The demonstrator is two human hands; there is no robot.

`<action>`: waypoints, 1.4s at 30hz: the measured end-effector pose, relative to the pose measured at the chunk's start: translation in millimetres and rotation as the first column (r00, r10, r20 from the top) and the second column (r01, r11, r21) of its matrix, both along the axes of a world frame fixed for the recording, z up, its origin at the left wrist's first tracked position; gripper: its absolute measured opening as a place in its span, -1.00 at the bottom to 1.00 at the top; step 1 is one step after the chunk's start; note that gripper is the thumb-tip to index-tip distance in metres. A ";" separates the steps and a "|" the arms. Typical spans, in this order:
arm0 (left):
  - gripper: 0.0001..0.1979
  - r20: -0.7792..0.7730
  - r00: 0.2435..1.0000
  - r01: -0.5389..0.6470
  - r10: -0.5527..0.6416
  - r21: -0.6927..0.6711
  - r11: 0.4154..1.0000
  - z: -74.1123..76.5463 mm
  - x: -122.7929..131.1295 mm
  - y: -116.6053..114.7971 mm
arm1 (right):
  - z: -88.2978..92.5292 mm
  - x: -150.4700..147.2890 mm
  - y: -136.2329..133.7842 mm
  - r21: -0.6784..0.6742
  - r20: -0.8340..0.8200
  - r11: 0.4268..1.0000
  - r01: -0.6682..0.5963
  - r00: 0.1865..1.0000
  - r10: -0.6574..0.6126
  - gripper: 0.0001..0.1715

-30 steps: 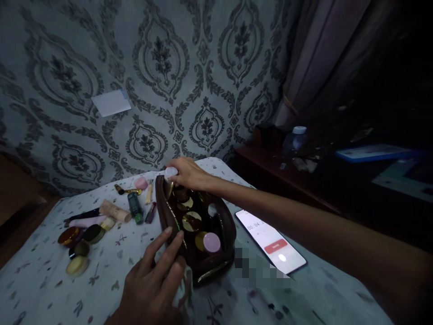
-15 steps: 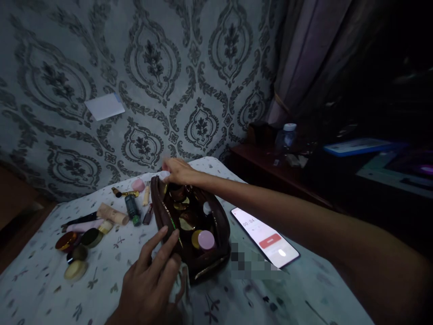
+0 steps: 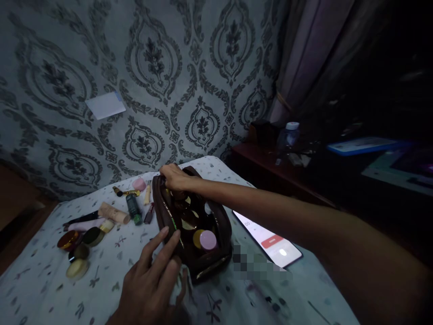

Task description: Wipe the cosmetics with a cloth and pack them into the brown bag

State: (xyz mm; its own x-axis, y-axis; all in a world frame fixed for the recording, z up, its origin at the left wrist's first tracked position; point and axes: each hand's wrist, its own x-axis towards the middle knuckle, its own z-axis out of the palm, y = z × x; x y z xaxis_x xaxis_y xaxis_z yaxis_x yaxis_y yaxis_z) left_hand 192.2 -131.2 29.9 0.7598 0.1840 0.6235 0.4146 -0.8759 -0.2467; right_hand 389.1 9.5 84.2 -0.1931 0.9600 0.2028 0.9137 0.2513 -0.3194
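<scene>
A dark brown zip bag [image 3: 225, 221] lies unzipped on the bed, its mouth facing up. Inside it are several cosmetic containers, among them a pink-lidded jar [image 3: 208, 240] and a yellow lid [image 3: 198, 238]. My right hand [image 3: 176, 177] reaches across to the bag's far end. Its fingers are curled down at the opening, their tips hidden along with anything they hold. My left hand [image 3: 150, 271] rests with fingers stretched apart against the bag's near left side, fingertips by the zip. A light cloth bunches beside its thumb.
Left of the bag lie a green bottle [image 3: 134, 209], a beige tube [image 3: 113, 213], a pink sponge-like piece [image 3: 139, 184] and several round jars [image 3: 77, 268]. To the right is a lit phone [image 3: 279, 248]. Beyond stands a dark red table [image 3: 250, 155] with a clear bottle [image 3: 291, 135].
My right hand has lowered at the bag's far end, and the white-topped item seen under its fingers is now out of sight. My left hand stays in place.
</scene>
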 end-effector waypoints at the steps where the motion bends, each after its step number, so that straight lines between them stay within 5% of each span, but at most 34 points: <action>1: -0.91 0.001 1.000 0.006 -0.006 0.001 1.000 -0.4 -0.4 0.3 | -1.0 -0.1 0.7 -0.001 0.003 1.000 0.002 1.000 -0.002 -0.70; 19: -0.83 -0.003 1.000 0.011 -0.011 0.016 1.000 -7.2 -4.3 2.2 | 3.5 -9.0 -14.7 -0.021 0.038 0.985 0.172 0.985 -0.171 -0.69; 42: -0.86 0.001 1.000 -0.005 0.005 0.002 1.000 -2.4 -2.1 0.5 | 0.9 -3.8 -10.2 -0.007 0.061 0.990 0.138 0.989 -0.138 -0.69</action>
State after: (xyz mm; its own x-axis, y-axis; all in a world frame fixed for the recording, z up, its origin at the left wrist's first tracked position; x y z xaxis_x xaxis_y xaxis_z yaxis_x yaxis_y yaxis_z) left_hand 190.1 -130.7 27.4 0.7581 0.1862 0.6249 0.4191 -0.8734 -0.2481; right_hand 385.4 -0.6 85.1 -0.0701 0.9804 0.1840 0.9572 0.1181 -0.2644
